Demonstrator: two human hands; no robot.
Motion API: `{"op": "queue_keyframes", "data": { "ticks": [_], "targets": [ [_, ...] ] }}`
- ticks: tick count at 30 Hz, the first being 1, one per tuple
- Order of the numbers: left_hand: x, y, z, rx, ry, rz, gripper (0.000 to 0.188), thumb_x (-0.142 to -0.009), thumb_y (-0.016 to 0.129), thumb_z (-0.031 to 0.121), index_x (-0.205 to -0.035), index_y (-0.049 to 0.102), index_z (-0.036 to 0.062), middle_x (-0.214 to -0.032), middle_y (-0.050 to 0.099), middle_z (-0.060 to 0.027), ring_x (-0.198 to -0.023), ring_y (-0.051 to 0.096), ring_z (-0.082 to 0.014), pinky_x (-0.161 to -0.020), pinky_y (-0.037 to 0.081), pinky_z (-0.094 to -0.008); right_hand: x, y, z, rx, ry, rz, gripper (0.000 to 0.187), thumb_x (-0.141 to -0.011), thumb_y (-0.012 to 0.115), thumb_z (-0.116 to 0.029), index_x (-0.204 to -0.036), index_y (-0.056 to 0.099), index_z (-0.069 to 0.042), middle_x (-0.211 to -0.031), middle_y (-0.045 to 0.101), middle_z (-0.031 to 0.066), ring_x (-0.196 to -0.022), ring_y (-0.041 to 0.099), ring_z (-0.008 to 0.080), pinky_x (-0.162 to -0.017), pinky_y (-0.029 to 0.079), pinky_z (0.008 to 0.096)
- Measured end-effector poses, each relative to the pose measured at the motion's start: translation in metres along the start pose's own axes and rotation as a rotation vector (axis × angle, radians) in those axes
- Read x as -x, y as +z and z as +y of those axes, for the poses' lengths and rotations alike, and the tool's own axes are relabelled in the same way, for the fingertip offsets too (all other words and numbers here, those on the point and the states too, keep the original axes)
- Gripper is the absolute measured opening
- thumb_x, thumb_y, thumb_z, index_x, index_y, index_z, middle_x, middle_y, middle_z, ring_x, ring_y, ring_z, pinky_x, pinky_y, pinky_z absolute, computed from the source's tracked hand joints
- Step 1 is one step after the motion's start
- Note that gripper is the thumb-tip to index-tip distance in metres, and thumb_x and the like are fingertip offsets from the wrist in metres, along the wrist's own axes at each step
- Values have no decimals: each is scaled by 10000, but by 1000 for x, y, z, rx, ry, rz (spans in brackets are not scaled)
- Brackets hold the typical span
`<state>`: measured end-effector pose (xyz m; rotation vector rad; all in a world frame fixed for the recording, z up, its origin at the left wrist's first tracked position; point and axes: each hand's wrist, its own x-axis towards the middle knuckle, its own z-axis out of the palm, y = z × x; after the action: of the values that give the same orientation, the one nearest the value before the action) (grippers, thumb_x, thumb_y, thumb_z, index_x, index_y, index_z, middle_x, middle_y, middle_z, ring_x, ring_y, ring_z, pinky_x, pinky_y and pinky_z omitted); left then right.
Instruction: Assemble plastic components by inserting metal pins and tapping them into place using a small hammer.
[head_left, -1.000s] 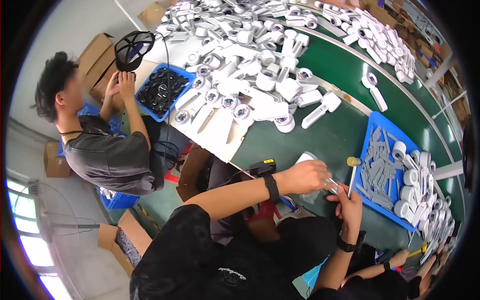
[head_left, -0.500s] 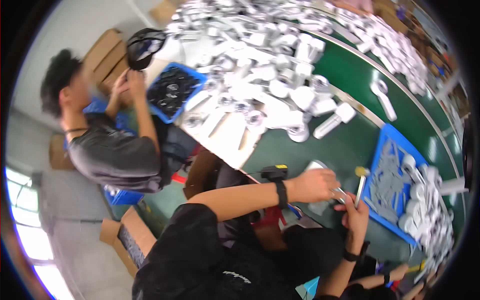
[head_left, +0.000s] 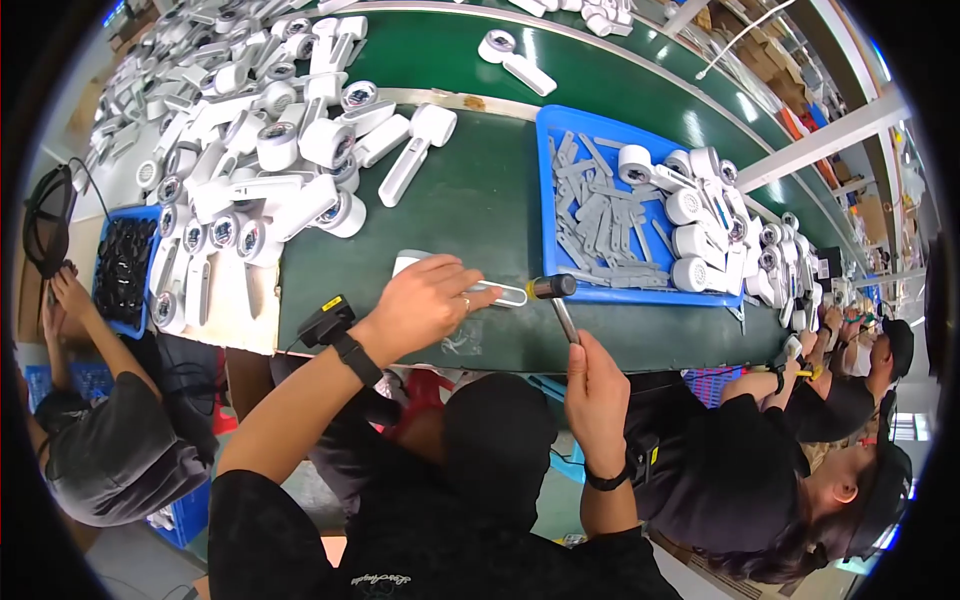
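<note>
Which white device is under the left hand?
The white device with its handle end beside the hammer: it alone lies under the left hand, apart from the crowded pile.

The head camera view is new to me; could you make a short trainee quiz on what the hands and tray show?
1. Which hand holds the hammer? A) left B) right C) both
2. True or false: the blue tray holds both grey strips and white devices.
3. Fill in the colour: the left hand holds a white handheld device over a ____ tabletop.

Key: 1. B, the right hand; 2. True; 3. green.
</note>
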<state>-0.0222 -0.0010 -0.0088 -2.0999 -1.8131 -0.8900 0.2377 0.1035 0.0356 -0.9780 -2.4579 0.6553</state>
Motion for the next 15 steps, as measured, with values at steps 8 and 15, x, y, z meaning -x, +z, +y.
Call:
{"op": "queue_keyframes", "data": {
  "ticks": [8, 15],
  "targets": [
    [-5, -1, -1, 28, -2, 33, 163, -839, 792, 143, -996, 799, 100, -937, 712, -44, -784, 677, -230, -822, 581, -367, 2, 6, -10, 31, 1, 32, 238, -1060, 606, -147, -1235, 679, -4, -898, 688, 195, -735, 672, 369, -657, 518, 391],
    [-7, -3, 2, 36, -11, 42, 169, -836, 793, 152, -997, 796, 101, -929, 712, -44, -790, 684, -244, -826, 585, -372, -4, 8, -11, 22, 30, 0, 243, -1061, 604, -174, -1231, 681, -17, -876, 677, 195, -716, 653, 381, -642, 515, 414]
  ]
}}
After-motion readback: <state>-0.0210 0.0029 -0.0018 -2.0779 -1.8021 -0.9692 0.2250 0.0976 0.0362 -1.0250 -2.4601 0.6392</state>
